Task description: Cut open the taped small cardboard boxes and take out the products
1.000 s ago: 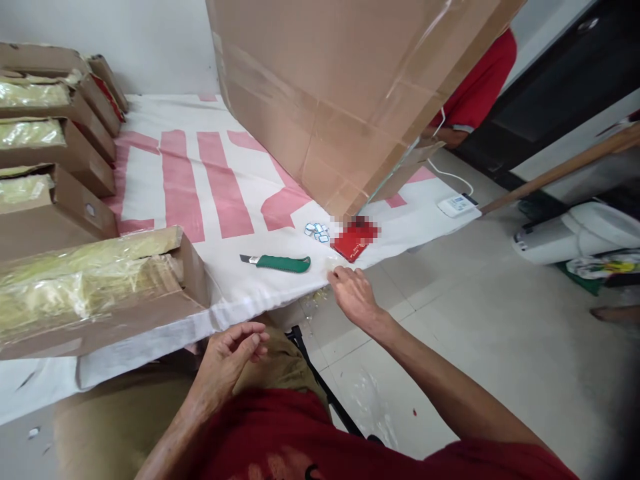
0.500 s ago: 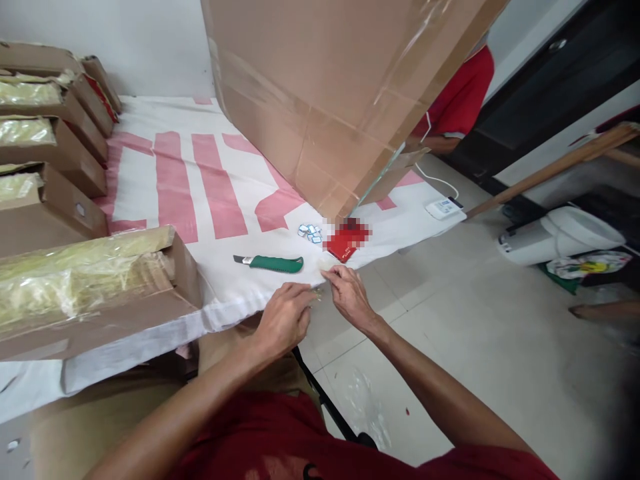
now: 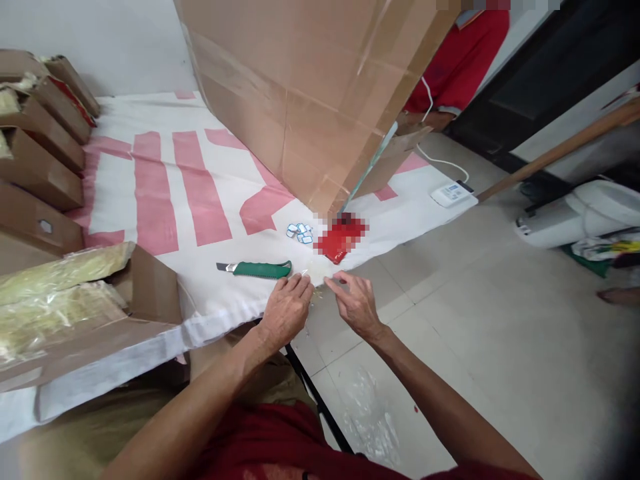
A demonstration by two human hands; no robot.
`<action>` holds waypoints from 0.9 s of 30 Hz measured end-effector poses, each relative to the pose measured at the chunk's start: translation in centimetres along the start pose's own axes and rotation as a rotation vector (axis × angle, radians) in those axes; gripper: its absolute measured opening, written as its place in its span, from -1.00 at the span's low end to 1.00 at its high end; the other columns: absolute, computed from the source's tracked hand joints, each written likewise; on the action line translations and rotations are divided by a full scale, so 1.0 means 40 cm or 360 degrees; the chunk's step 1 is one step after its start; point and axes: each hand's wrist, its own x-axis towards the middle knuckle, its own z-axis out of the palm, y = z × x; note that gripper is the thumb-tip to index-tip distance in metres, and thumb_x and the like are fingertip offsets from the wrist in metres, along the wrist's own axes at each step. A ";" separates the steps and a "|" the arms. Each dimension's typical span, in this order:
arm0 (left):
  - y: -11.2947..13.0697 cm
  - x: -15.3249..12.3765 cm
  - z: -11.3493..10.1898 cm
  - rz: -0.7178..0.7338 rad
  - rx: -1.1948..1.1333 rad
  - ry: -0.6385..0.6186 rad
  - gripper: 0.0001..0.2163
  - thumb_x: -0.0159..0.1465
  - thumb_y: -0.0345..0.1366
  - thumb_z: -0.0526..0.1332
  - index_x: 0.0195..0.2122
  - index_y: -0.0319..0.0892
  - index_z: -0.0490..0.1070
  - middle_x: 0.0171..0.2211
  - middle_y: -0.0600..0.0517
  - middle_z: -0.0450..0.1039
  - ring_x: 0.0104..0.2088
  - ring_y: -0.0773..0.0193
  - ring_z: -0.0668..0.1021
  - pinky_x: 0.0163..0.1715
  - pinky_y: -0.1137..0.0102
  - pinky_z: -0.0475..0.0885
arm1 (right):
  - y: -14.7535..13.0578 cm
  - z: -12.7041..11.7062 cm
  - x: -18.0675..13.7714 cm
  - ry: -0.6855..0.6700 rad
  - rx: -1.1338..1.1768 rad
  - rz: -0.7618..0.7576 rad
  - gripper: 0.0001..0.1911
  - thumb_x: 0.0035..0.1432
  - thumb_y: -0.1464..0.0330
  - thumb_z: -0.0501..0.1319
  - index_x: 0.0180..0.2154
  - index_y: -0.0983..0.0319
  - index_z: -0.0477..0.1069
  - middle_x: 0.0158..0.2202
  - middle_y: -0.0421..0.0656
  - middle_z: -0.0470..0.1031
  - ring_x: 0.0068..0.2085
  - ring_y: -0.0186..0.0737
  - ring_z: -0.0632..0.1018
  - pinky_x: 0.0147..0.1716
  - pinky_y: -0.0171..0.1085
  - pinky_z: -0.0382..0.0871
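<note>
Pale film (image 3: 317,272) lies on the edge of the desk (image 3: 227,293), just below mid-frame, between the left hand (image 3: 287,308), now moved up beside it, grip unclear, and the right hand (image 3: 358,303), whose grip has parted, so both seem engaged with it.

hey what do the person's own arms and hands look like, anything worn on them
The left hand and right hand are ungloved, and both forearms are bare, with no watch or bracelet visible. A bit of dark red sleeve shows at the bottom edge.
</note>
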 end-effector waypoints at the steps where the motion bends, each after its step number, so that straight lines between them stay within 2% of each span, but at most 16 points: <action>1: 0.001 0.000 -0.002 -0.0011 -0.0018 -0.0009 -0.66 0.39 -0.50 0.10 0.16 -0.30 0.44 0.25 -0.24 0.48 0.25 -0.04 0.48 0.15 0.10 0.37 | 0.005 -0.003 -0.005 0.0084 0.0044 0.0019 -0.61 0.34 0.53 0.10 0.02 0.16 0.62 0.01 -0.03 0.58 -0.06 -0.12 0.53 -0.01 -0.14 0.22; 3: 0.005 0.001 -0.007 -0.0041 -0.0057 -0.0040 -0.66 0.38 -0.48 0.11 0.15 -0.31 0.45 0.25 -0.26 0.47 0.27 -0.06 0.46 0.20 0.09 0.36 | 0.003 -0.010 -0.010 0.0264 0.0174 0.0036 -0.72 0.41 0.42 0.13 -0.12 0.19 0.64 -0.07 -0.04 0.63 -0.09 -0.13 0.58 -0.02 -0.15 0.28; 5: 0.011 -0.001 -0.010 -0.0069 -0.0108 -0.0075 -0.64 0.35 -0.46 0.15 0.16 -0.32 0.45 0.28 -0.32 0.42 0.29 -0.11 0.45 0.25 0.05 0.34 | -0.012 -0.019 -0.003 0.0399 0.0331 0.0004 -0.74 0.43 0.35 0.14 -0.23 0.18 0.62 -0.17 -0.08 0.66 -0.13 -0.13 0.63 -0.04 -0.15 0.34; 8: 0.011 -0.009 -0.010 -0.0054 -0.0202 -0.0067 -0.52 0.30 -0.44 0.19 0.26 -0.32 0.39 0.41 -0.48 0.18 0.33 -0.19 0.41 0.27 -0.03 0.35 | -0.051 -0.035 0.038 0.0543 0.0521 -0.0090 -0.81 0.38 0.28 0.25 -0.32 0.12 0.54 -0.32 -0.17 0.66 -0.25 -0.13 0.65 -0.11 -0.13 0.41; 11: -0.002 -0.036 -0.027 0.0023 -0.0212 0.0075 -0.48 0.30 -0.44 0.17 0.31 -0.31 0.35 0.46 -0.50 0.06 0.38 -0.21 0.36 0.26 -0.01 0.38 | -0.113 -0.059 0.109 0.0620 0.0673 -0.0240 -0.79 0.34 0.26 0.31 -0.39 0.10 0.45 -0.38 -0.21 0.62 -0.33 -0.13 0.62 -0.19 -0.15 0.45; 14: -0.011 -0.115 -0.084 0.0064 -0.0188 0.0307 -0.54 0.31 -0.40 0.15 0.24 -0.29 0.41 0.42 -0.42 0.19 0.32 -0.11 0.44 0.17 0.10 0.48 | -0.209 -0.093 0.186 0.0578 0.0828 -0.0390 -0.85 0.39 0.32 0.23 -0.30 0.10 0.48 -0.31 -0.18 0.63 -0.27 -0.14 0.65 -0.19 -0.17 0.51; 16: -0.014 -0.201 -0.142 0.0017 -0.0223 0.0506 -0.57 0.31 -0.40 0.14 0.21 -0.26 0.40 0.28 -0.38 0.38 0.18 -0.05 0.55 0.05 0.13 0.55 | -0.290 -0.112 0.235 0.0507 0.0923 -0.0461 -0.90 0.41 0.33 0.20 -0.13 0.11 0.52 -0.19 -0.13 0.66 -0.16 -0.11 0.67 -0.11 -0.16 0.55; 17: -0.018 -0.251 -0.173 -0.0017 -0.0246 0.0639 -0.55 0.30 -0.41 0.15 0.23 -0.25 0.38 0.19 -0.36 0.46 0.12 -0.03 0.58 0.02 0.12 0.56 | -0.334 -0.118 0.259 0.0460 0.0965 -0.0511 -0.86 0.42 0.32 0.20 -0.05 0.11 0.51 -0.12 -0.10 0.66 -0.10 -0.09 0.67 -0.06 -0.13 0.55; 20: -0.046 -0.402 -0.277 -0.0348 -0.0151 0.1142 -0.52 0.30 -0.46 0.16 0.26 -0.12 0.35 0.00 -0.23 0.53 0.06 0.00 0.60 0.03 0.11 0.56 | -0.470 -0.123 0.331 0.0291 0.1080 -0.0713 -0.71 0.45 0.27 0.16 0.13 0.13 0.46 0.06 -0.02 0.62 0.07 -0.03 0.63 0.07 -0.07 0.54; 22: -0.082 -0.484 -0.351 -0.0689 0.0066 0.1495 -0.50 0.29 -0.49 0.20 0.25 -0.01 0.38 0.02 -0.16 0.50 0.10 0.03 0.57 0.10 0.11 0.53 | -0.556 -0.120 0.376 0.0186 0.1146 -0.0805 -0.62 0.48 0.22 0.12 0.23 0.14 0.39 0.16 0.01 0.57 0.16 0.00 0.58 0.14 -0.02 0.51; 24: -0.130 -0.541 -0.421 -0.0957 0.0290 0.1844 -0.49 0.29 -0.45 0.27 0.26 0.02 0.38 0.13 -0.13 0.44 0.21 0.00 0.51 0.21 0.07 0.45 | -0.628 -0.119 0.414 0.0092 0.1205 -0.0846 -0.54 0.49 0.16 0.09 0.30 0.15 0.33 0.22 0.02 0.53 0.20 0.02 0.56 0.17 0.02 0.49; 26: -0.180 -0.576 -0.479 -0.1186 0.0294 0.2069 -0.48 0.31 -0.34 0.31 0.31 -0.02 0.34 0.28 -0.15 0.36 0.31 -0.04 0.42 0.29 0.04 0.36 | -0.680 -0.123 0.438 0.0041 0.1246 -0.0856 -0.53 0.48 0.14 0.10 0.31 0.14 0.32 0.18 0.00 0.56 0.18 0.03 0.58 0.16 0.03 0.50; 27: -0.202 -0.586 -0.502 -0.1306 0.0177 0.2117 -0.47 0.34 -0.27 0.31 0.33 -0.04 0.31 0.33 -0.16 0.32 0.32 -0.04 0.41 0.29 0.05 0.35 | -0.697 -0.127 0.444 0.0047 0.1250 -0.0867 -0.55 0.47 0.15 0.12 0.29 0.12 0.34 0.14 -0.02 0.59 0.15 0.03 0.60 0.14 0.02 0.52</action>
